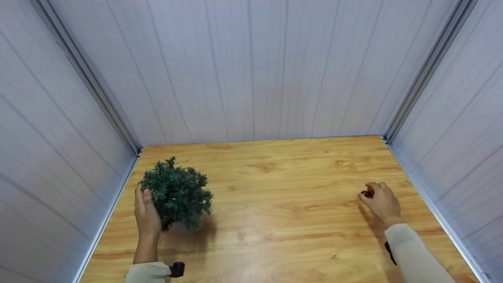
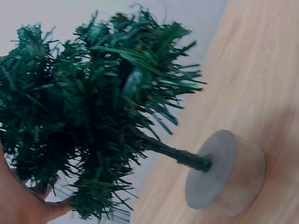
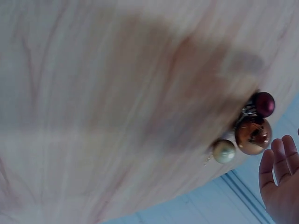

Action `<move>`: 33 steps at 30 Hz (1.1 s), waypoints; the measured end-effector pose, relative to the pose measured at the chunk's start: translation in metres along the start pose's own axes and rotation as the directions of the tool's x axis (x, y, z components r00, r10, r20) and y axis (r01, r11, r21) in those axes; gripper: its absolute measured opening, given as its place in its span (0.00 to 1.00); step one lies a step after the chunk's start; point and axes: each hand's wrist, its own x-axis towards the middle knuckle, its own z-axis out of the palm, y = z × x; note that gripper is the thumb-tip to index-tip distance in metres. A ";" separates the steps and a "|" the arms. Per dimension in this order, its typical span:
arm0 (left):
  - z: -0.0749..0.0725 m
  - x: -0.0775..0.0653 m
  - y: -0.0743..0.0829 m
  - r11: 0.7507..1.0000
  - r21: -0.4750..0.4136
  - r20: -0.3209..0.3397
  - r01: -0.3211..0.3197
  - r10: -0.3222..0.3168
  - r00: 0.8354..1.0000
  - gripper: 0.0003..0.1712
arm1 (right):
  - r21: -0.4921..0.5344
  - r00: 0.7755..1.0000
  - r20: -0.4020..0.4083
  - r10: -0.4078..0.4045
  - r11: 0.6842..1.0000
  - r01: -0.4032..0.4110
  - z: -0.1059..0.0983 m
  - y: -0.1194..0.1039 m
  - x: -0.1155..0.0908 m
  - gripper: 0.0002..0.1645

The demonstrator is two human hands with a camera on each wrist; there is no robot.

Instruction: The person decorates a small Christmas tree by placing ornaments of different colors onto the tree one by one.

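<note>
A small artificial fir tree [image 1: 178, 196] with bushy green foliage stands at the left of the table. My left hand [image 1: 146, 212] touches the left side of its foliage, the fingers fairly straight. In the left wrist view, a bare stem [image 2: 175, 156] runs into a round grey-topped base [image 2: 224, 172]. At the right, my right hand [image 1: 381, 202] arches over Christmas baubles, thumb and fingers around them with a gap. The right wrist view shows a copper bauble [image 3: 253, 135], a burgundy bauble [image 3: 264, 104] and a pale gold bauble [image 3: 224, 151] clustered near its fingertips.
The wood-grain tabletop [image 1: 267, 212] stretches between both hands. Pale panelled walls [image 1: 251, 70] enclose the back and both sides, with metal strips [image 1: 428, 67] at the corners. Dark straps with a small device [image 1: 177, 269] sit at the wrists.
</note>
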 end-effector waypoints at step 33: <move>0.002 -0.005 -0.030 0.998 -0.061 -0.085 -0.003 -0.002 0.996 0.30 | -0.097 0.993 -0.115 0.009 0.995 -0.020 0.032 0.006 -0.003 0.20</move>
